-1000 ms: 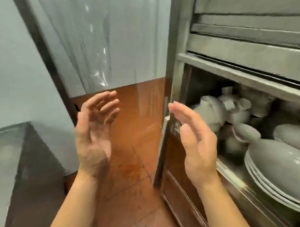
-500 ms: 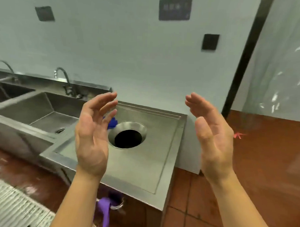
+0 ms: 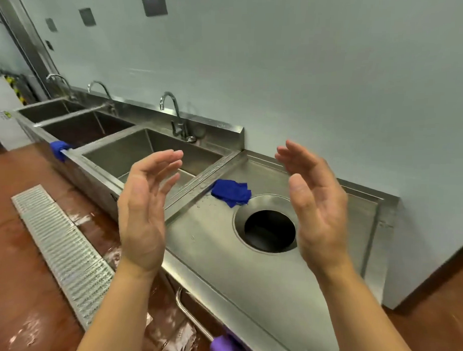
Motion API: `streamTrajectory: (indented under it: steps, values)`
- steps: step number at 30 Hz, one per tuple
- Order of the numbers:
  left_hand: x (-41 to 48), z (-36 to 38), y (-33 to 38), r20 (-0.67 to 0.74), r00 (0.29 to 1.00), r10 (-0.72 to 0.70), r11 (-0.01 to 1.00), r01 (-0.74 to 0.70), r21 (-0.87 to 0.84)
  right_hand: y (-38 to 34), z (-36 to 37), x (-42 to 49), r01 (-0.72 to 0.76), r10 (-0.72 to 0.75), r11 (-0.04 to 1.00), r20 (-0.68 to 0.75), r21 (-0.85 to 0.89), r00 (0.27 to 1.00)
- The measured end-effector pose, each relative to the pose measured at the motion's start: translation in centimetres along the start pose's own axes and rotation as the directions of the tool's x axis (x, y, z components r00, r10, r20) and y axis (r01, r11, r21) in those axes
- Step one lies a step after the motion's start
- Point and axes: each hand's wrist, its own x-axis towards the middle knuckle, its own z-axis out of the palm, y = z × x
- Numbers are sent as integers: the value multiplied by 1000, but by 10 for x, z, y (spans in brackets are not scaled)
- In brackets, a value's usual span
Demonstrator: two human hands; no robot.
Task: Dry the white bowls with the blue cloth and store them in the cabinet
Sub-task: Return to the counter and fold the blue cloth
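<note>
Blue cloth (image 3: 231, 192) lies crumpled on our steel counter (image 3: 260, 281), at about 12 o'clock from us, between our two hands. It sits just beside the round hole (image 3: 269, 230) in the counter, at the hole's 10 o'clock edge, and close to the raised strip that parts the counter from the nearest sink (image 3: 147, 156). Little water drops shine on the metal near the cloth. We hold our left hand (image 3: 142, 211) up in the air at 11 o'clock, palm turned toward the other hand, fingers loose and a little curled, holding nothing. Our right hand (image 3: 318, 210) is up at 1 o'clock, palm facing back at the left one, fingers spread and a little bent, holding nothing too. Our hands are well apart and touch nothing. We cannot see any white bowls from here. Three sinks run in a row away toward 10 o'clock, each with a curved tap (image 3: 172, 113) behind it. A second blue rag (image 3: 58, 149) hangs over the front edge between two sinks, far off at 10 o'clock. A metal floor grate (image 3: 62, 251) lies on the wet red floor at 9 o'clock. Something purple (image 3: 221, 347) hangs under the counter by a bar handle (image 3: 191, 315), down at 6 o'clock.
</note>
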Motion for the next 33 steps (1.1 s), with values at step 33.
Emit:
streamTrajectory:
  steps: [33]
  values:
    - [181, -54, -558, 5, 662, -750, 627, 707, 327, 539, 78, 96, -752, 603, 598, -463, -276, 650]
